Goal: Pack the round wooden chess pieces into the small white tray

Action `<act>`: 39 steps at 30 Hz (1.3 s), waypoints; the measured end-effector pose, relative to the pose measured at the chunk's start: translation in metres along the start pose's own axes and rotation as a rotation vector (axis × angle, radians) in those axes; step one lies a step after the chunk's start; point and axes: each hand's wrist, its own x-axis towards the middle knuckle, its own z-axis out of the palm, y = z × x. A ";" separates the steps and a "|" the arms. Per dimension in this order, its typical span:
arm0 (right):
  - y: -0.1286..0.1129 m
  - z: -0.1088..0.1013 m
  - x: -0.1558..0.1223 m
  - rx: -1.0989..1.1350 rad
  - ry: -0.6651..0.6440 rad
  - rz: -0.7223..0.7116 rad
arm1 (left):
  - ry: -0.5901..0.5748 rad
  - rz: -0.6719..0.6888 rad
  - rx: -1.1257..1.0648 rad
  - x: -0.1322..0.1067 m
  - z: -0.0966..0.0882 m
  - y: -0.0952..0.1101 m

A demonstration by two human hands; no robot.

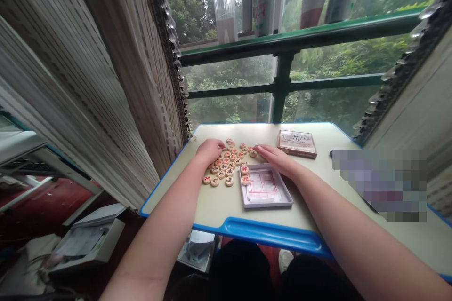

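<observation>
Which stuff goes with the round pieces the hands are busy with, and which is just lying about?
Belongs, it seems:
- left hand and right hand, both at the pieces
- round pieces
- open tray, two more pieces at its left side
- flat printed box, likely

Just about:
- two cans on the ledge
- white box, lower left

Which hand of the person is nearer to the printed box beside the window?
Right. The right hand is just left of the printed box; the left hand is farther, at the left edge of the round pieces.
</observation>
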 end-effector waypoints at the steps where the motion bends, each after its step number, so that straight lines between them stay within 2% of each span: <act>1: -0.001 0.000 0.000 -0.007 0.001 0.003 | -0.013 0.016 0.008 0.000 -0.001 0.000; 8: -0.003 -0.001 0.000 -0.080 0.007 0.006 | 0.032 -0.055 0.057 0.001 -0.003 -0.001; 17: -0.001 -0.001 0.001 -0.102 0.008 -0.017 | 0.043 -0.014 -0.066 0.001 0.003 -0.007; 26: -0.001 -0.003 0.000 -0.073 -0.018 -0.029 | 0.141 -0.055 -0.250 0.002 0.004 -0.003; 28: -0.001 -0.003 0.000 -0.062 -0.025 -0.019 | 0.117 -0.054 -0.274 0.002 0.004 -0.003; 35: -0.003 -0.004 0.000 0.023 0.005 0.046 | -0.084 -0.013 -0.309 -0.002 0.000 0.000; 39: -0.003 -0.004 -0.001 0.022 0.006 0.049 | -0.132 -0.013 -0.259 -0.003 -0.002 -0.003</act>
